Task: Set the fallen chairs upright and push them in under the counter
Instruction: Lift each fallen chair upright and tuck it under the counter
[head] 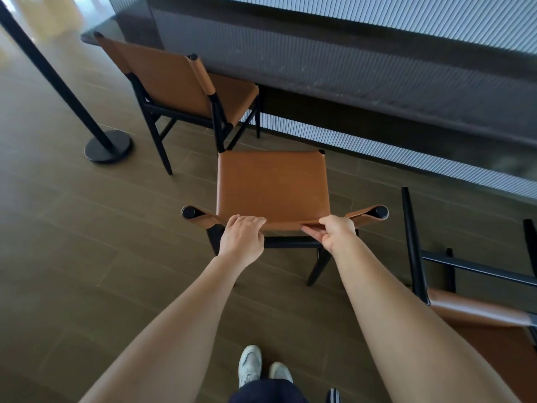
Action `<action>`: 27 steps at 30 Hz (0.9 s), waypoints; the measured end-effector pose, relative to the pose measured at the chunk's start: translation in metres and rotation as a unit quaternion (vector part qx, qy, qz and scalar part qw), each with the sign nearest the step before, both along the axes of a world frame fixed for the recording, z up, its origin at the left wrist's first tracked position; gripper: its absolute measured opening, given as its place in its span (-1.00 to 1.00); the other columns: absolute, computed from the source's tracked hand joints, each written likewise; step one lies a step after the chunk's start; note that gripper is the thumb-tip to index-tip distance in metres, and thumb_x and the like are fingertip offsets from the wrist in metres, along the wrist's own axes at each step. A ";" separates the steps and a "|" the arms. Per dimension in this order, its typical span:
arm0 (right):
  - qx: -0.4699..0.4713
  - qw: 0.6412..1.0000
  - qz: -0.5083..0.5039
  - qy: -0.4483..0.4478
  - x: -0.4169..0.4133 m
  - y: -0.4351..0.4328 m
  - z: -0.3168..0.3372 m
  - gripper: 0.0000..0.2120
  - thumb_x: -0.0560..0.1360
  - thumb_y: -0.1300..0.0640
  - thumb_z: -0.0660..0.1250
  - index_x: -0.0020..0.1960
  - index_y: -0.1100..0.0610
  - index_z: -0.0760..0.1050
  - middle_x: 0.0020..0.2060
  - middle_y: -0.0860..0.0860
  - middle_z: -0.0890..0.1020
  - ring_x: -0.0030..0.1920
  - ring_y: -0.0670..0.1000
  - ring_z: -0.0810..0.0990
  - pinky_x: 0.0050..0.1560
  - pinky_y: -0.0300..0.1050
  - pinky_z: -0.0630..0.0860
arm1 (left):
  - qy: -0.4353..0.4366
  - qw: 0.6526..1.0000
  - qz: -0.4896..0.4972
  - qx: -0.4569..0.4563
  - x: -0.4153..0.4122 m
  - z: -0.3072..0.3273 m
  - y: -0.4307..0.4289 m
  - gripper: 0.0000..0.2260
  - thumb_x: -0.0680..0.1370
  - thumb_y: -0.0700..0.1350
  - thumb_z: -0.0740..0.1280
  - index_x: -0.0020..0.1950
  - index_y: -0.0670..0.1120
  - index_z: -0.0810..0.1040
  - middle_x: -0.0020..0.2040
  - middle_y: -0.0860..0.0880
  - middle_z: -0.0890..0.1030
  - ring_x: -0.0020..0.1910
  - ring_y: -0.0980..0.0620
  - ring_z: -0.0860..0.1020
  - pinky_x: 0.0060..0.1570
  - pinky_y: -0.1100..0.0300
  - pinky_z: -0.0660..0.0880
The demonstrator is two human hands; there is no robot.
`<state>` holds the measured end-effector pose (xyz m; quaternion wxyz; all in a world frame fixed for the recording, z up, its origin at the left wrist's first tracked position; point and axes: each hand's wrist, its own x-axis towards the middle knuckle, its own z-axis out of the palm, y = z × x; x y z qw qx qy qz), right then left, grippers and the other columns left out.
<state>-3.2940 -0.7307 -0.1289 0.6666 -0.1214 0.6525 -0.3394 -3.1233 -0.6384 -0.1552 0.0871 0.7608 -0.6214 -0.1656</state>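
Note:
A tan leather chair with black legs stands upright in front of me, facing the dark counter, its seat short of the counter's edge. My left hand and my right hand both grip the top edge of its backrest. A second tan chair stands upright at the left, its seat partly under the counter. A third chair lies on its side on the floor at the right, legs pointing up and away.
A black stanchion pole with a round base stands left of the chairs. Ribbed light panels run below the counter. The floor is brown tile. My white shoes are at the bottom.

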 end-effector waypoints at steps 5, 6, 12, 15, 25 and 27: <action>0.007 0.999 -0.033 0.000 0.011 -0.016 0.002 -0.73 0.56 0.49 0.13 0.16 0.20 0.32 0.37 0.27 0.40 0.19 0.39 0.53 0.00 0.25 0.62 | 0.004 1.000 -0.008 0.003 0.008 0.003 -0.016 -0.53 0.55 -0.25 0.18 0.46 -0.04 0.35 0.39 0.03 0.45 0.40 0.01 0.32 0.43 0.20 0.02; 0.011 0.999 -0.033 0.004 0.011 -0.018 0.001 -0.75 0.56 0.48 0.14 0.13 0.20 0.30 0.37 0.27 0.40 0.17 0.39 0.54 -0.01 0.24 0.62 | 0.007 1.000 -0.009 0.001 0.009 0.002 -0.016 -0.53 0.54 -0.25 0.19 0.46 -0.03 0.36 0.39 0.04 0.46 0.39 0.01 0.32 0.43 0.19 0.04; 0.028 0.998 -0.043 -0.030 0.008 -0.019 -0.005 -0.75 0.57 0.45 0.17 0.21 0.25 0.34 0.26 0.28 0.51 0.14 0.34 0.57 -0.13 0.25 0.64 | 0.054 0.998 -0.022 0.005 0.010 0.000 -0.014 -0.53 0.55 -0.20 0.21 0.47 -0.04 0.32 0.43 0.06 0.38 0.46 0.07 0.22 0.49 0.17 -0.12; 0.033 0.997 -0.047 -0.055 0.005 -0.014 -0.007 -0.70 0.59 0.35 0.24 0.31 0.26 0.38 0.12 0.29 0.59 -0.02 0.27 0.65 -0.33 0.16 0.65 | 0.235 0.964 0.098 -0.077 0.006 0.009 -0.007 -0.72 0.60 -0.16 0.20 0.28 0.04 0.51 0.26 0.17 0.51 0.32 0.25 0.34 0.39 0.27 0.19; 0.053 0.990 -0.072 -0.107 0.009 -0.016 -0.009 -0.77 0.56 0.17 0.36 0.17 0.18 0.41 0.07 0.31 0.57 -0.04 0.27 0.64 -0.35 0.21 0.64 | 0.695 0.481 0.527 0.090 0.007 0.031 -0.027 -0.49 0.55 0.06 0.37 0.38 -0.18 0.35 0.20 -0.24 0.50 0.11 -0.22 0.57 0.10 -0.17 0.55; 0.052 0.991 -0.072 -0.100 0.009 -0.019 -0.011 -0.72 0.57 0.15 0.34 0.24 0.19 0.40 0.06 0.31 0.58 -0.05 0.27 0.65 -0.31 0.21 0.65 | 0.725 0.435 0.528 0.075 0.011 0.031 -0.035 -0.43 0.56 0.04 0.36 0.48 -0.10 0.25 0.33 -0.30 0.39 0.23 -0.30 0.50 0.08 -0.24 0.54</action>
